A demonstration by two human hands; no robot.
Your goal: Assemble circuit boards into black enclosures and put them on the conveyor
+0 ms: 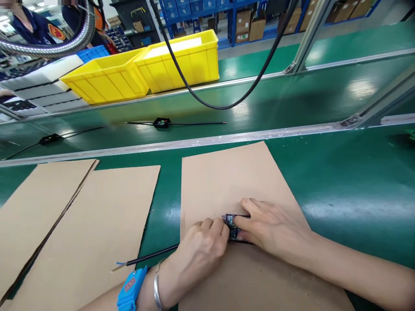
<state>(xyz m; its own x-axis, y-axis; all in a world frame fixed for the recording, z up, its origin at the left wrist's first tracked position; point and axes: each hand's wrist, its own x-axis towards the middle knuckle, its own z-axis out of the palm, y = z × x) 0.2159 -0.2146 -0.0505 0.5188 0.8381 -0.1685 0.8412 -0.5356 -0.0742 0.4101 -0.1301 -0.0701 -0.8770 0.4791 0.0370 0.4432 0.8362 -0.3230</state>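
Observation:
My right hand grips a small dark housing with a circuit board in it, thumb and fingers at its right part. My left hand is closed at the housing's left end, its fingertips pressed together against it. A black cable runs out from behind my left hand to the left and ends in bare blue and brown wires. Its stretch under the fingers is hidden. Beneath both hands lies a cardboard sheet. A blue wrist strap and a silver bangle sit on my left wrist.
More cardboard sheets lie at left on the green bench. Beyond a metal rail lie two black units with cables. Yellow bins stand behind. A black cable loop hangs overhead. A person is at upper left.

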